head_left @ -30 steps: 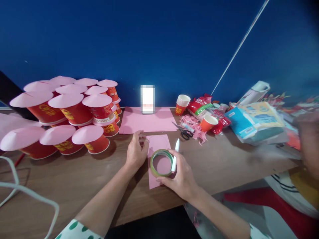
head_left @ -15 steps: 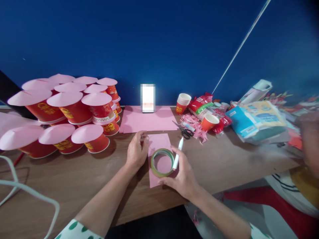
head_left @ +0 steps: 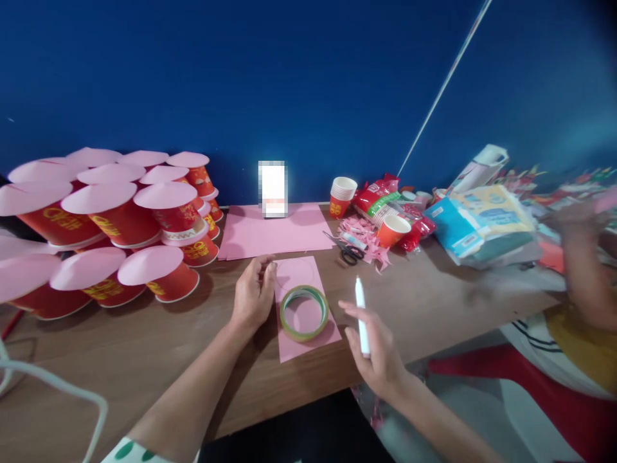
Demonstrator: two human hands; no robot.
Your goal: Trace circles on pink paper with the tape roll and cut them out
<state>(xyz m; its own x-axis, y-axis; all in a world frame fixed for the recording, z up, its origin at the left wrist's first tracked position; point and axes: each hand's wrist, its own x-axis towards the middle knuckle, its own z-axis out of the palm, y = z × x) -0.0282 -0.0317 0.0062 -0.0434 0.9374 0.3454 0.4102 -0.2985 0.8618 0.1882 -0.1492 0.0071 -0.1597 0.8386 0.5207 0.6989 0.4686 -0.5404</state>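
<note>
A narrow pink sheet of paper (head_left: 292,352) lies on the wooden table in front of me, with a faint round outline on its far half. On its nearer half a roll of tape (head_left: 304,335) lies flat. My left hand (head_left: 253,290) rests at the sheet's left edge, fingers loosely bent and apart, with nothing visible in it. To the right of the tape roll, my right hand (head_left: 376,350) grips a white marker pen (head_left: 361,315), its tip pointing away from me. That hand is apart from the roll.
Red paper cups with pink paper cones (head_left: 166,195) are stacked at left. Pink sheets (head_left: 270,238) and a blurred-out bright screen (head_left: 273,188) stand behind. Scissors (head_left: 350,254), pink scraps, stacked cups (head_left: 343,196) and a blue package (head_left: 477,225) lie right, near another person's arm (head_left: 585,270).
My right hand has moved right, away from the tape roll, with the marker pen still in it. The roll stays on the sheet. The camera view has shifted slightly.
</note>
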